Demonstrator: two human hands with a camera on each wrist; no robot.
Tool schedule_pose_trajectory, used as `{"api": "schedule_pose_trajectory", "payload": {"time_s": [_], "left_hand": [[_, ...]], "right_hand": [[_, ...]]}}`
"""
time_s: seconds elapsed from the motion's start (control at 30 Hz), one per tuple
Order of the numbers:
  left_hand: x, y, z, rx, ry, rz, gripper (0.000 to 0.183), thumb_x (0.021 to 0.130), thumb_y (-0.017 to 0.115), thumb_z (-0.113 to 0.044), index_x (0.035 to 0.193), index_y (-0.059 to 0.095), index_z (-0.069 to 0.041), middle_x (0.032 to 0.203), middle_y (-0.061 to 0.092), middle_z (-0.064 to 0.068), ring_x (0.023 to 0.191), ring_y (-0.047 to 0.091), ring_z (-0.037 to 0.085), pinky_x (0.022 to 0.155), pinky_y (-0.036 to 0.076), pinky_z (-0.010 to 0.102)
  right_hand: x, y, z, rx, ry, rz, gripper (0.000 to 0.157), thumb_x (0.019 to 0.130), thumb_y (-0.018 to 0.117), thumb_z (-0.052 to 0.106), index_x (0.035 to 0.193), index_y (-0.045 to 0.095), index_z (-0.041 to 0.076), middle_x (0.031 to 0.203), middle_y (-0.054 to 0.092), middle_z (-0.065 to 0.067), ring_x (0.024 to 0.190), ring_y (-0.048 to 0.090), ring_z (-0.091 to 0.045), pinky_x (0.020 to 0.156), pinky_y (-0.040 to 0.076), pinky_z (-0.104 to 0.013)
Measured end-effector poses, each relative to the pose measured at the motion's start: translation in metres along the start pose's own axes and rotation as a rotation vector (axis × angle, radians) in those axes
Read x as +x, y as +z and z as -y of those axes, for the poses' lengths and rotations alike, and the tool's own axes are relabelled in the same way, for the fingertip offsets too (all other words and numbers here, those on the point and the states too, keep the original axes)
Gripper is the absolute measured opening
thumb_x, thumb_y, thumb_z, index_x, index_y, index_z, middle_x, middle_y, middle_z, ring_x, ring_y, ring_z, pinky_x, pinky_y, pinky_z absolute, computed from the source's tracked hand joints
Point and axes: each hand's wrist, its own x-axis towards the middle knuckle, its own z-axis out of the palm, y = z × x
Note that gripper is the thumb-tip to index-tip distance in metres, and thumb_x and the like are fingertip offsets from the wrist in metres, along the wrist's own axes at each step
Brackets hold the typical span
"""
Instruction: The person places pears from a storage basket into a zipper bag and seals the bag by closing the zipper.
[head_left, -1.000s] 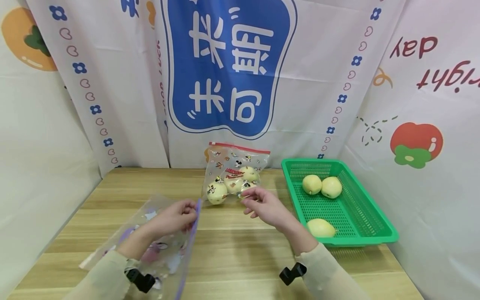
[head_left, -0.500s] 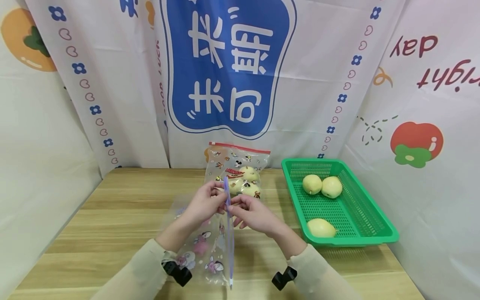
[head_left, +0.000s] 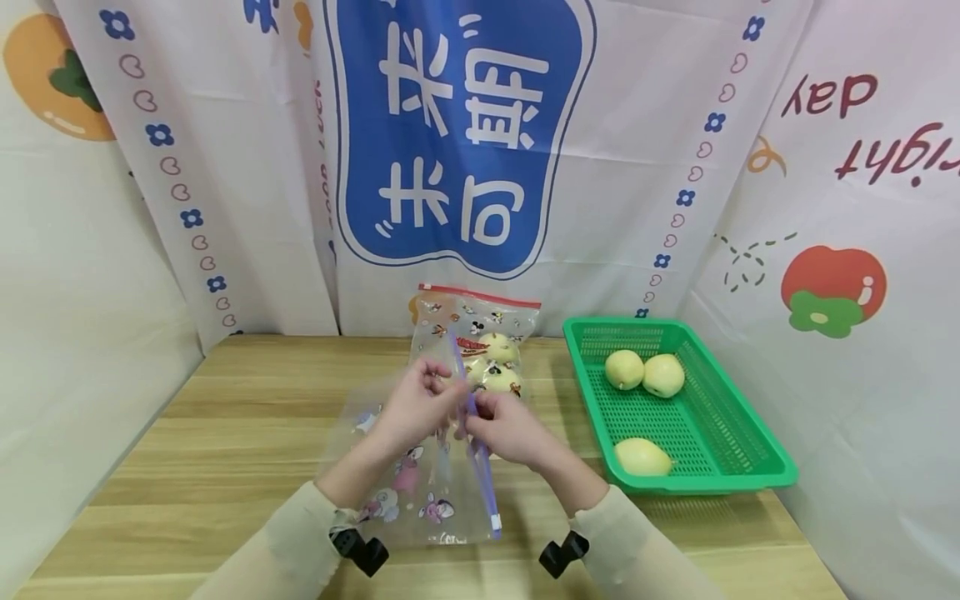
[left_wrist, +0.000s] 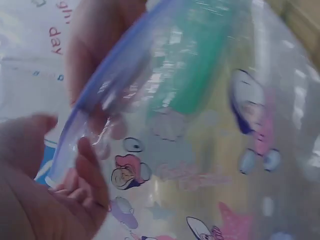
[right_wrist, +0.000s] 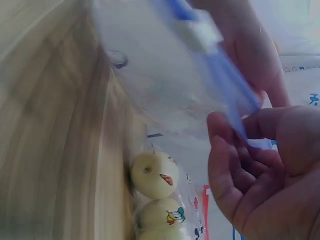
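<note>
A clear zip bag (head_left: 408,508) with pink and purple cartoon prints hangs over the table between both hands. Its purple zip strip (head_left: 483,479) has a white slider (head_left: 496,522) at the near end. Thumb and forefinger of my right hand (head_left: 510,427) pinch the strip partway along. My left hand (head_left: 416,404) is at the far part of the strip; in the left wrist view its thumb stands away from its curved fingers, with the strip between. Behind lies a second, red-topped zip bag (head_left: 450,317) holding several pale yellow pears (right_wrist: 154,175).
A green plastic basket (head_left: 750,425) stands on the right with 3 pears (head_left: 642,457) inside. Wooden tabletop (head_left: 262,375) extends to the left. Printed white cloth (head_left: 225,167) encloses the back and sides.
The left hand has brought the purple-topped bag from the left to the middle, and the right hand has taken hold of its strip. The slider end has since swung right.
</note>
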Motion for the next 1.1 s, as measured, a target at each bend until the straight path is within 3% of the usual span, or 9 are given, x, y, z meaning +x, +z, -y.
{"api": "schedule_pose_trajectory", "payload": {"time_s": [0.07,0.13,0.3,0.4,0.53,0.7,0.83,0.97,1.1], "left_hand": [[-0.004,0.001,0.000,0.105,-0.013,0.053,0.050,0.101,0.080,-0.047,0.118,0.055,-0.007,0.078,0.067,0.003,0.058,0.062,0.016,0.052,0.048,0.025],[-0.007,0.000,-0.001,0.157,-0.019,0.106,0.046,0.103,0.076,-0.047,0.114,0.054,-0.008,0.074,0.068,0.003,0.055,0.063,0.017,0.051,0.048,0.027],[-0.008,-0.009,-0.007,0.142,0.025,0.122,0.022,0.110,0.068,-0.023,0.116,0.063,-0.003,0.075,0.071,0.007,0.055,0.067,0.017,0.050,0.053,0.029],[-0.009,-0.013,-0.016,0.150,0.051,0.076,0.029,0.108,0.070,-0.017,0.131,0.069,0.001,0.075,0.073,0.008,0.053,0.066,0.016,0.050,0.056,0.028],[-0.008,-0.022,-0.028,0.168,0.065,-0.039,0.045,0.104,0.067,-0.008,0.148,0.065,0.002,0.073,0.073,0.010,0.050,0.065,0.014,0.051,0.060,0.031],[-0.004,-0.050,-0.044,0.166,0.070,-0.185,0.037,0.100,0.067,-0.005,0.136,0.072,0.005,0.083,0.077,0.018,0.051,0.067,0.012,0.050,0.060,0.028],[-0.003,-0.081,-0.055,0.157,0.037,-0.225,0.028,0.101,0.068,-0.006,0.125,0.077,0.008,0.077,0.076,0.012,0.053,0.067,0.011,0.053,0.060,0.025],[-0.006,-0.101,-0.062,0.178,-0.019,-0.190,0.027,0.103,0.068,-0.007,0.123,0.077,0.008,0.072,0.073,0.006,0.056,0.067,0.010,0.055,0.060,0.024],[-0.007,-0.097,-0.058,0.190,-0.025,-0.098,0.029,0.106,0.069,-0.009,0.126,0.075,0.010,0.074,0.075,0.010,0.057,0.070,0.011,0.057,0.063,0.027]], "right_hand": [[0.002,0.000,0.001,-0.009,-0.025,-0.032,0.019,0.106,0.057,0.006,0.112,0.074,-0.001,0.086,0.074,-0.005,0.066,0.065,-0.010,0.060,0.057,-0.028],[0.003,-0.001,0.004,-0.010,-0.027,-0.051,0.019,0.107,0.057,0.007,0.112,0.074,-0.001,0.085,0.074,-0.004,0.065,0.065,-0.010,0.059,0.059,-0.031],[0.006,-0.007,0.010,-0.003,0.005,-0.060,0.022,0.111,0.061,0.016,0.119,0.074,0.000,0.091,0.077,-0.007,0.066,0.071,-0.012,0.058,0.059,-0.031],[0.009,-0.009,0.016,-0.028,0.016,-0.085,0.020,0.110,0.064,0.018,0.116,0.073,0.001,0.088,0.078,-0.008,0.062,0.069,-0.013,0.055,0.056,-0.027],[0.013,-0.013,0.027,-0.079,0.052,-0.128,0.019,0.108,0.065,0.017,0.113,0.071,0.000,0.081,0.076,-0.006,0.058,0.068,-0.013,0.052,0.053,-0.024],[0.012,-0.029,0.043,-0.148,0.176,-0.163,0.020,0.106,0.066,0.014,0.116,0.072,-0.003,0.081,0.076,-0.010,0.058,0.068,-0.013,0.053,0.054,-0.023],[0.012,-0.052,0.049,-0.225,0.251,-0.162,0.018,0.107,0.065,0.011,0.115,0.075,-0.002,0.085,0.078,-0.013,0.059,0.069,-0.014,0.054,0.057,-0.024],[0.014,-0.073,0.046,-0.256,0.290,-0.149,0.017,0.110,0.063,0.013,0.113,0.074,0.000,0.084,0.079,-0.010,0.060,0.071,-0.013,0.054,0.057,-0.025],[0.014,-0.081,0.042,-0.270,0.280,-0.136,0.018,0.110,0.065,0.015,0.112,0.076,0.001,0.083,0.080,-0.008,0.060,0.071,-0.013,0.056,0.057,-0.026]]}}
